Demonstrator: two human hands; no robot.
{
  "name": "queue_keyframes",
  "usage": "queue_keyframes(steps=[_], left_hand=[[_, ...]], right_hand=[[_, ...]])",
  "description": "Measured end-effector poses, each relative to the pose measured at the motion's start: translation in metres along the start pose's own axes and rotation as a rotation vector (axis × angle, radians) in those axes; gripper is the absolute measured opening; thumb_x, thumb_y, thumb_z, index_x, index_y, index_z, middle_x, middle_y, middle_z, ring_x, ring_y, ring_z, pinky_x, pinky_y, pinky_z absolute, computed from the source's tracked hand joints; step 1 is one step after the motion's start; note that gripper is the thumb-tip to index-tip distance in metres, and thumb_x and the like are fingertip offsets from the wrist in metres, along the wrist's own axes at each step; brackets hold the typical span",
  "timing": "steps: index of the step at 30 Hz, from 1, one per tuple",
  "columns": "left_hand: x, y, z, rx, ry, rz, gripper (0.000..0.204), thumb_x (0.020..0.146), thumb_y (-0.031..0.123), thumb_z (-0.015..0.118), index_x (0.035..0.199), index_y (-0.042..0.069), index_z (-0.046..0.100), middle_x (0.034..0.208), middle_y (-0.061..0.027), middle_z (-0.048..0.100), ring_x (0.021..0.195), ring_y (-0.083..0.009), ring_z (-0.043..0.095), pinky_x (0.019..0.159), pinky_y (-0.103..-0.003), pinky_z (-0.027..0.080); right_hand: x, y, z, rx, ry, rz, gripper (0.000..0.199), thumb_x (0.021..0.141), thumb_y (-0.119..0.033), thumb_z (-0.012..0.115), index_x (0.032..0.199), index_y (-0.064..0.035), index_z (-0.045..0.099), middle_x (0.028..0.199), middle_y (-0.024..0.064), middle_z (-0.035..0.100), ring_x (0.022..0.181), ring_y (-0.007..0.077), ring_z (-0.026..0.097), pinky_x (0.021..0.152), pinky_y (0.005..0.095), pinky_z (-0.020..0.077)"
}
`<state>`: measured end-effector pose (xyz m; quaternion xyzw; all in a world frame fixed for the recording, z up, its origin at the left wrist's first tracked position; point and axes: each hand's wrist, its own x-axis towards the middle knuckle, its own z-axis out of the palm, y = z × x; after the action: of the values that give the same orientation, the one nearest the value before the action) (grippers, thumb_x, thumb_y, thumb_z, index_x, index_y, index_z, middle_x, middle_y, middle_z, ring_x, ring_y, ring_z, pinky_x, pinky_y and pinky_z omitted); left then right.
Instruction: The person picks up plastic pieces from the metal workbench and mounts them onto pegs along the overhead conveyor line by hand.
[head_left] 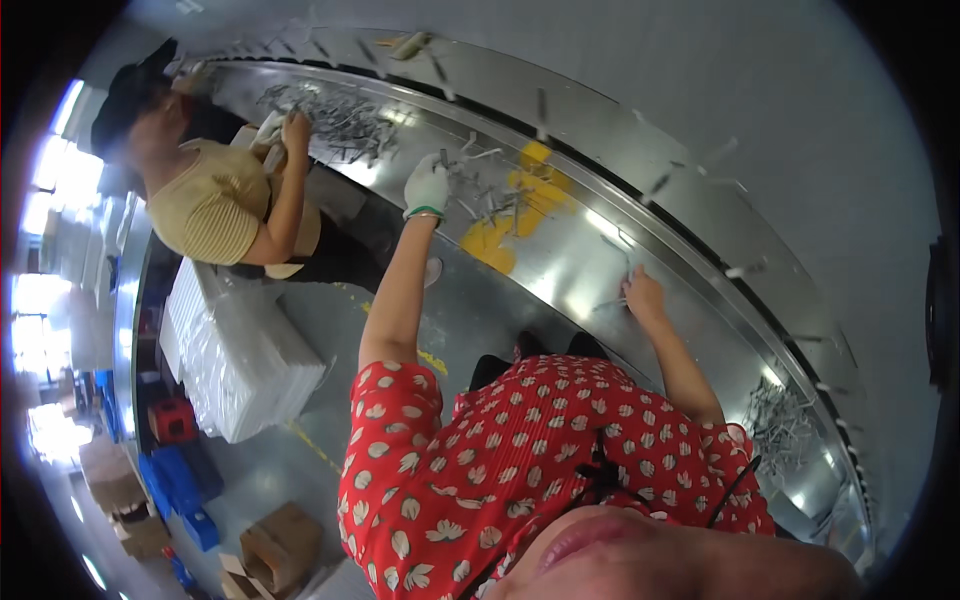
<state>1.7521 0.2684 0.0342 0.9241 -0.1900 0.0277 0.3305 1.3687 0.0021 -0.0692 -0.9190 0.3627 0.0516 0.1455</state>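
A: On the curved steel worktable (560, 270), what is the left hand (427, 186) doing?

B: Wearing a white glove, it is resting among the scattered small metal parts (480, 190) near the yellow patch (510, 220) at mid-table. Its fingers are curling, but whether they are grasping a part cannot be determined.

A: And the right hand (642, 294)?

B: Bare, it is pressing down on thin metal pieces (612, 300) toward the near edge, fingers bent onto them.

A: Anything else?

B: A co-worker's hand (296, 130) is working at a far-end parts heap (340, 120).
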Motion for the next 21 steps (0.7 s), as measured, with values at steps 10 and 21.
queue_keyframes(steps=[10,21], left_hand=[[0.034,-0.021,-0.008,-1.278,-0.136,-0.341,0.036,0.093,0.014,0.049,0.127,0.003,0.053,0.11,-0.0109,0.065,0.083,-0.0213,0.064,0.08,-0.035,0.051],[-0.056,-0.009,-0.02,-1.701,-0.264,-0.48,0.031,0.091,0.006,0.055,0.122,0.001,0.051,0.096,-0.006,0.056,0.086,-0.0159,0.056,0.087,-0.038,0.049]], right_hand=[[-0.001,0.023,-0.007,0.086,-0.047,-0.081,0.021,0.087,-0.013,0.05,0.106,-0.0051,0.056,0.089,0.0215,0.067,0.087,0.0402,0.065,0.078,0.0498,0.0487],[-0.013,-0.008,0.008,0.198,0.057,-0.236,0.026,0.09,-0.027,0.055,0.099,-0.0021,0.052,0.084,0.024,0.064,0.078,0.0432,0.063,0.068,0.0501,0.0485]])
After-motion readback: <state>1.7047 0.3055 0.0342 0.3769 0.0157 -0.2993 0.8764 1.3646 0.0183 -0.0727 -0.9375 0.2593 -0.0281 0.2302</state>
